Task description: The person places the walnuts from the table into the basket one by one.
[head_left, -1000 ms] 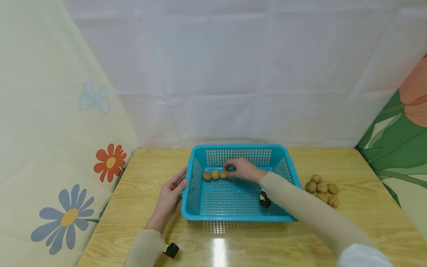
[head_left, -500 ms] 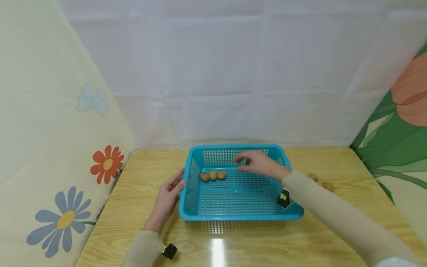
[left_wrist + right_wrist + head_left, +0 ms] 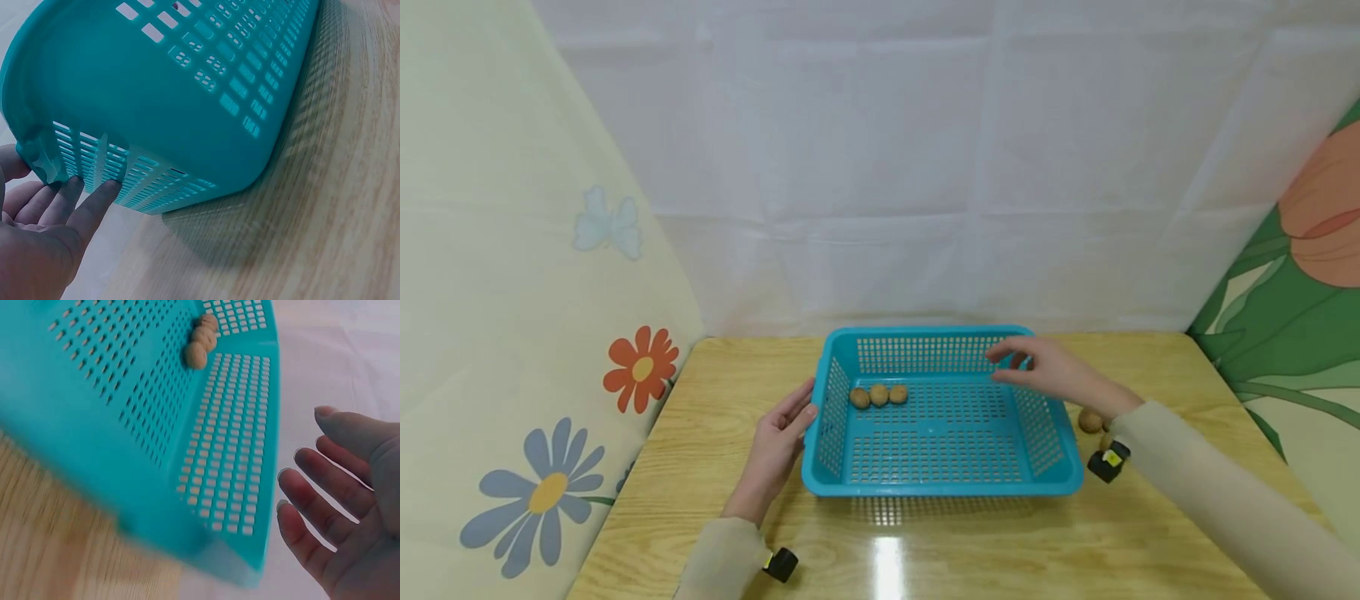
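A blue plastic basket with a grid of holes stands on the table. Three walnuts lie in a row on its floor toward the back left; they also show in the right wrist view. At the basket's left side, my left hand rests its fingertips against the outer wall, with the thumb by the rim; the left wrist view shows these fingers fairly straight. My right hand is over the basket's back right corner, fingers loosely bent and apart, holding nothing.
More walnuts lie on the wooden table right of the basket, mostly hidden by the right forearm. A white cloth hangs behind the table, with flower-printed cloths at both sides.
My right hand has come away from the third walnut in the row and moved right, to the basket's right rim. The left hand stays at the left side.
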Action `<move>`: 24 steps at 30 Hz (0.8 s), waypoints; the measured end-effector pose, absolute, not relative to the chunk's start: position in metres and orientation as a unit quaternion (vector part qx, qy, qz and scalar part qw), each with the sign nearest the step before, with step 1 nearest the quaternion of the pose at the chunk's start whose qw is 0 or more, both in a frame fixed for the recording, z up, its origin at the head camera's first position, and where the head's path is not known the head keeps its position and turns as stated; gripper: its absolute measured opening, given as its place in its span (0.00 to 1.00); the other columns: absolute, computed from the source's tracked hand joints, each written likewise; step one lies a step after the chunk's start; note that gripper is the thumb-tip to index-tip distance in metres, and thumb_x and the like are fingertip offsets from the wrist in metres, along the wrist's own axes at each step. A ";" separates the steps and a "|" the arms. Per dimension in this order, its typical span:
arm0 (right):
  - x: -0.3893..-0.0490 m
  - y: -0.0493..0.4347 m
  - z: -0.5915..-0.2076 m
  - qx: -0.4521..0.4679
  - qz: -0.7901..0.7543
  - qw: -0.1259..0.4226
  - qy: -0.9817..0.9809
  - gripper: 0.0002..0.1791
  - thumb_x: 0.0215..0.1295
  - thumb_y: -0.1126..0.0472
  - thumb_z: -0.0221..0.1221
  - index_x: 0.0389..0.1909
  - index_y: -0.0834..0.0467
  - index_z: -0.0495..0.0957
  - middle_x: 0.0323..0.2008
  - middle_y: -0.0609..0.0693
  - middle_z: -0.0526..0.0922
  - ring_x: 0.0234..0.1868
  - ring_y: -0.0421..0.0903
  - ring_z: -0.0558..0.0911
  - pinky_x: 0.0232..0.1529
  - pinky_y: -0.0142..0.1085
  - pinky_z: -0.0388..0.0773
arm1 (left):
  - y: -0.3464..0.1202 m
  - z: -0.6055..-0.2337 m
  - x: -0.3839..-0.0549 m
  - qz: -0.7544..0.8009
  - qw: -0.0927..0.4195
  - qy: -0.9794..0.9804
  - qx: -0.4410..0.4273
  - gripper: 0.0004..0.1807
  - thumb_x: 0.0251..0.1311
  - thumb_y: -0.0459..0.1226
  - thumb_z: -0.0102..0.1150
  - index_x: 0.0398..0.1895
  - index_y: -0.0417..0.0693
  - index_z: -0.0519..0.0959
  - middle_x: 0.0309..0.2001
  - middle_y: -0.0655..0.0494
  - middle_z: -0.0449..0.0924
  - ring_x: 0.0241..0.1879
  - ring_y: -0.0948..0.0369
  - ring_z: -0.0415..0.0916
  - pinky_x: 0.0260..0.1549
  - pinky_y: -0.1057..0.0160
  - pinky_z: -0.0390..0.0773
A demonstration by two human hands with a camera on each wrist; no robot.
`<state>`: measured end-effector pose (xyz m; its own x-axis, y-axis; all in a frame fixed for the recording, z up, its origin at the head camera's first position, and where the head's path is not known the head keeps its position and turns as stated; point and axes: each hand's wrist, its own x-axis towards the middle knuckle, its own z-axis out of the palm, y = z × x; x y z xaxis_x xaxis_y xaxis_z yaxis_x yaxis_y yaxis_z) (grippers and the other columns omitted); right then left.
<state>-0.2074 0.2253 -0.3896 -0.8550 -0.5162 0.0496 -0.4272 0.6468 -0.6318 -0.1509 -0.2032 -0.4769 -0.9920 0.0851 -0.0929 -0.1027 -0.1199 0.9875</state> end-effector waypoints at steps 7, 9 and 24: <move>-0.186 0.262 -0.384 -0.227 -0.326 0.046 0.917 0.18 0.75 0.56 0.64 0.61 0.57 0.82 0.56 0.54 0.85 0.49 0.47 0.82 0.48 0.44 0.81 | -0.203 -0.476 -0.150 0.747 0.062 0.662 -0.006 0.30 0.79 0.38 0.55 0.80 0.47 0.63 0.77 0.46 0.66 0.59 0.70 0.79 0.54 0.63 0.84; -0.180 0.272 -0.384 -0.216 -0.321 0.040 0.921 0.18 0.75 0.55 0.63 0.61 0.57 0.82 0.56 0.54 0.85 0.49 0.47 0.82 0.48 0.44 0.81 | -0.203 -0.476 -0.150 0.747 0.063 0.662 -0.007 0.30 0.79 0.38 0.55 0.80 0.47 0.63 0.77 0.46 0.66 0.59 0.70 0.79 0.54 0.63 0.83; -0.147 0.351 -0.407 -0.153 -0.304 0.017 0.940 0.17 0.74 0.60 0.63 0.60 0.60 0.82 0.56 0.61 0.84 0.44 0.37 0.80 0.38 0.35 0.82 | -0.203 -0.476 -0.151 0.751 0.063 0.658 -0.017 0.30 0.78 0.38 0.56 0.80 0.47 0.64 0.76 0.45 0.66 0.58 0.69 0.80 0.54 0.63 0.84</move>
